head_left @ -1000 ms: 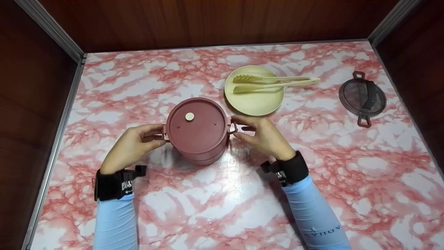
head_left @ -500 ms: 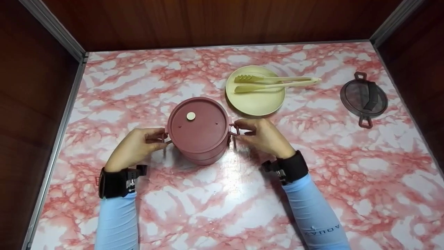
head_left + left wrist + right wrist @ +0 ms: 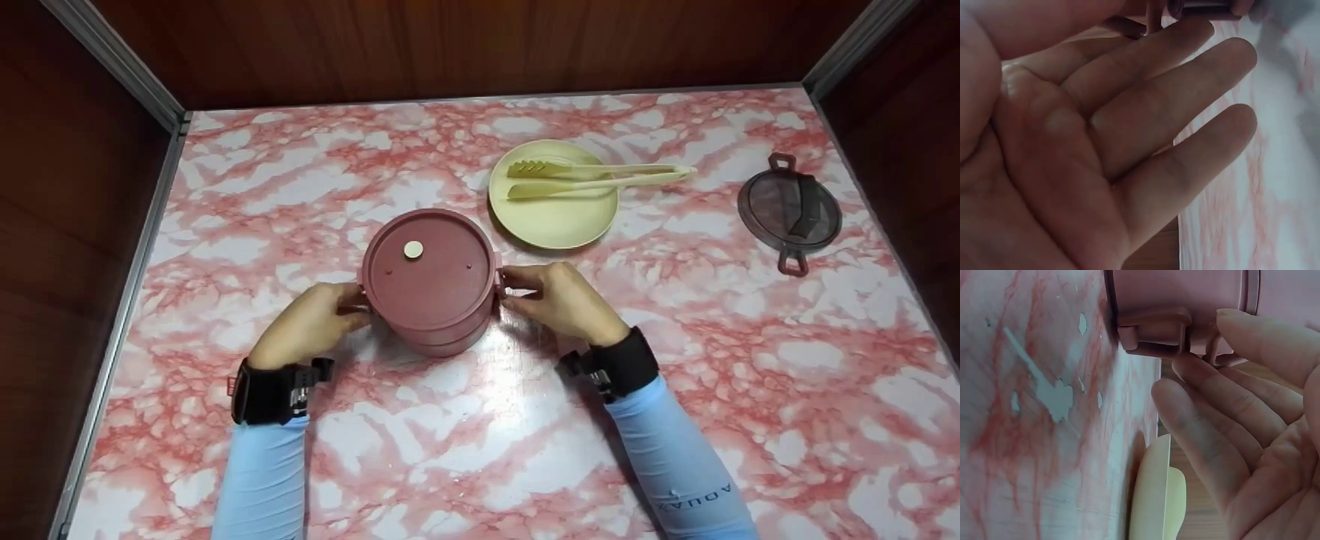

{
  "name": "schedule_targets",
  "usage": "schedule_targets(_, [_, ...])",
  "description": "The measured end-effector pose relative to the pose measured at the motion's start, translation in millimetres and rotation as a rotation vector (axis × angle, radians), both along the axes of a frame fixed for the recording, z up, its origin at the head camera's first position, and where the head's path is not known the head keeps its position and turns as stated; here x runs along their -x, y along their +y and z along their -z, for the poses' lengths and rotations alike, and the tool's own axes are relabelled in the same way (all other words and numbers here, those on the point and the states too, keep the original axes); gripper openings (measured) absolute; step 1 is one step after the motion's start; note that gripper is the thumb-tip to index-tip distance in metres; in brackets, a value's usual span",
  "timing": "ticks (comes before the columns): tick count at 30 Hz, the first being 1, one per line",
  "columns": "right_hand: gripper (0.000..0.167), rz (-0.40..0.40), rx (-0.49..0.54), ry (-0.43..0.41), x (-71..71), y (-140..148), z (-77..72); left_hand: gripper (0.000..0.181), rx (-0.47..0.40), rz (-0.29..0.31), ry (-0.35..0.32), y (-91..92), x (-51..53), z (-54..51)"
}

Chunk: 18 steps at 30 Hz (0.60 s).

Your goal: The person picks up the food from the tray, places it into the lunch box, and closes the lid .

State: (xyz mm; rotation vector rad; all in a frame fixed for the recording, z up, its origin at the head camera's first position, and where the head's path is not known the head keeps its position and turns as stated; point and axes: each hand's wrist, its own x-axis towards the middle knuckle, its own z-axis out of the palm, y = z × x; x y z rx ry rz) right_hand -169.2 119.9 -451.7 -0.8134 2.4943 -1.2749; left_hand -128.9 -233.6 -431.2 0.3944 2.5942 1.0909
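Observation:
A dark red lidded pot (image 3: 431, 292) stands on the marbled table, with a small white knob (image 3: 413, 250) on its lid. My left hand (image 3: 311, 326) pinches the handle on the pot's left side between thumb and forefinger. In the left wrist view, the other fingers (image 3: 1179, 98) extend clear of it. On the opposite side, my right hand (image 3: 562, 300) pinches a handle. The right wrist view shows two handles one above the other: my thumb is at the upper handle (image 3: 1221, 357), with fingertips close beneath, beside the lower handle (image 3: 1154, 329).
A pale yellow-green plate (image 3: 555, 225) lies behind the pot to the right, with matching tongs (image 3: 600, 180) across it. Farther right is a dark transparent lid (image 3: 772, 206) with two red side loops. Wooden panels (image 3: 480, 49) enclose the table's back and sides.
Both hands have drawn in against the pot's sides, the left one moving right. The handle loops that stuck out from the pot are now mostly covered by the fingers. Plate and tongs stay put.

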Motion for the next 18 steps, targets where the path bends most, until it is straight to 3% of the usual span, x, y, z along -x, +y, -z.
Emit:
schedule_targets(4, [0.043,-0.01,-0.02,-0.012,-2.3,1,-6.1,0.035,0.031,0.001,-0.023,0.3,-1.6,-3.3])
schedule_targets(7, [0.042,0.043,-0.022,0.024,-4.7,3,-14.9,0.043,0.017,-0.098,-0.04,-2.8,-4.8,-12.1])
schedule_targets(10, [0.04,0.149,0.036,0.034,-8.6,2,-24.8,0.05,-0.117,-0.237,-0.05,-2.6,-8.3,-22.2])
schedule_targets(12, [0.04,0.205,0.116,-0.021,-11.8,0,-29.9,0.06,-0.23,-0.289,-0.047,1.1,-9.9,-27.2])
schedule_targets(14, [0.044,0.232,0.204,-0.101,-15.1,-4,-32.6,0.066,-0.313,-0.303,-0.062,7.0,-10.7,-30.1])
schedule_targets(16, [0.049,0.236,0.26,-0.17,-17.9,-8,-33.1,0.068,-0.325,-0.297,-0.073,12.9,-11.3,-31.5])
schedule_targets(18, [0.053,0.239,0.262,-0.198,-20.2,-13,-31.8,0.069,-0.28,-0.285,-0.064,18.3,-11.2,-31.7])
